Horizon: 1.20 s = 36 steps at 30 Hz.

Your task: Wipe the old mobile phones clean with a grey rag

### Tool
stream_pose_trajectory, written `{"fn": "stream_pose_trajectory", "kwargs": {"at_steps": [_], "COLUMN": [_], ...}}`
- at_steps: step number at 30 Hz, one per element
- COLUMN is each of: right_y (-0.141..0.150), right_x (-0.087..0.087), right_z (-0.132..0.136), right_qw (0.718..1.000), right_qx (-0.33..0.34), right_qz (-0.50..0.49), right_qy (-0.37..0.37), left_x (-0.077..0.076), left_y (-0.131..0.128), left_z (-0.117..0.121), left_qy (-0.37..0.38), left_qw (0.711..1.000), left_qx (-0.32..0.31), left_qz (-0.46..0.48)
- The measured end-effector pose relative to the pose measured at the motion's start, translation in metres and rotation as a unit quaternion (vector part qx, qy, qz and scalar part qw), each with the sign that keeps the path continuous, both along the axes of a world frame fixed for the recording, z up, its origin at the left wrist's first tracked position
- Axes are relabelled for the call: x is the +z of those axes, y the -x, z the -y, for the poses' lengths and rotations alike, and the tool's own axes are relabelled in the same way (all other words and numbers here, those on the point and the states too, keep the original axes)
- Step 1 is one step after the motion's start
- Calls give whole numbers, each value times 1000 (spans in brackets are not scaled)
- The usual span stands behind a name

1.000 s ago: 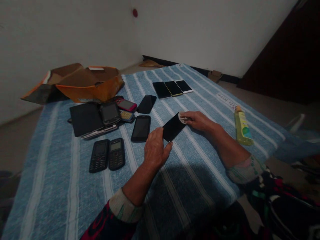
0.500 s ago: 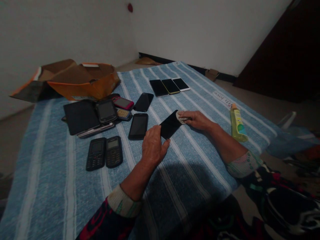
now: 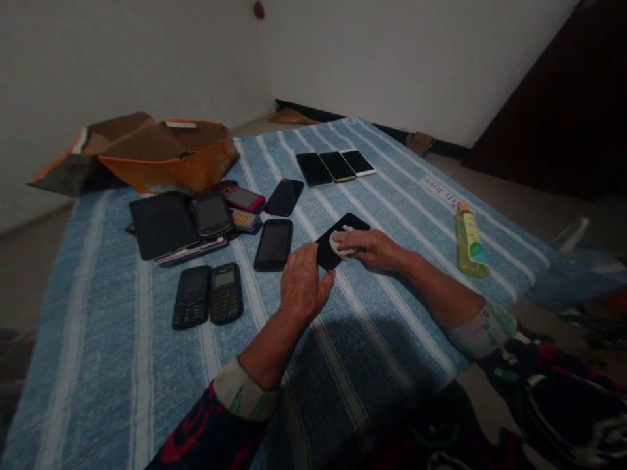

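the blue striped cloth [image 3: 392, 215] is spread out under everything in front of me. on its left lie a black tablet [image 3: 164, 225] with more phones heaped beside it, two keypad phones [image 3: 208, 295] side by side nearer me, and two black smartphones [image 3: 273, 245]. three smartphones [image 3: 336, 168] sit in a row toward the far end. a yellow-green bottle [image 3: 470, 245] lies on the right, and an orange carton [image 3: 169, 156] sits at the far left edge.

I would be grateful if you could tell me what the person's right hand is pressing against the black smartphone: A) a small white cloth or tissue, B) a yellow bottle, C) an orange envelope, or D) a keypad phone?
A: the right hand has a small white cloth or tissue bunched under its fingers, against the face of the black smartphone.
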State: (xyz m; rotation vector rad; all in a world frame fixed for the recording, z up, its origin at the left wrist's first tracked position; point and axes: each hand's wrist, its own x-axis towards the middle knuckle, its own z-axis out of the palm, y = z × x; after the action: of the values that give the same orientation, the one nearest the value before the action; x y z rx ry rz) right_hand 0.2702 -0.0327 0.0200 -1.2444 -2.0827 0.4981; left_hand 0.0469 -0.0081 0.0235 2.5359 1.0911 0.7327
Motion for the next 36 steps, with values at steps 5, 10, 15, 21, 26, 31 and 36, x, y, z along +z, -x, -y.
{"fn": "stream_pose_trajectory", "kwargs": {"at_steps": [5,10,15,21,26,31,36], "right_y": [23,34,44,46,35,40,53], "right_x": [-5,-7,-6,-2,-5,-8,-9], "right_z": [3,3,2,6,7,7,8], "right_qw": [997,995,993,989,991,990,987], "right_qx": [66,81,97,101,86,81,92], "right_qz": [-12,9,32,47,27,27,44], "right_qy": [-27,-50,-65,-97,-99,-111,-123], "left_x": [0,-3,-3,-3,-4,-14,-23], "left_y": [0,0,0,2,5,10,12], "left_z": [0,0,-1,0,1,-1,-4], "left_qy": [5,1,25,36,41,42,57], "left_qw": [1000,999,997,996,993,990,990], "left_qx": [-2,-2,-6,-10,-16,-15,5], "left_qz": [6,32,67,87,106,131,131]}}
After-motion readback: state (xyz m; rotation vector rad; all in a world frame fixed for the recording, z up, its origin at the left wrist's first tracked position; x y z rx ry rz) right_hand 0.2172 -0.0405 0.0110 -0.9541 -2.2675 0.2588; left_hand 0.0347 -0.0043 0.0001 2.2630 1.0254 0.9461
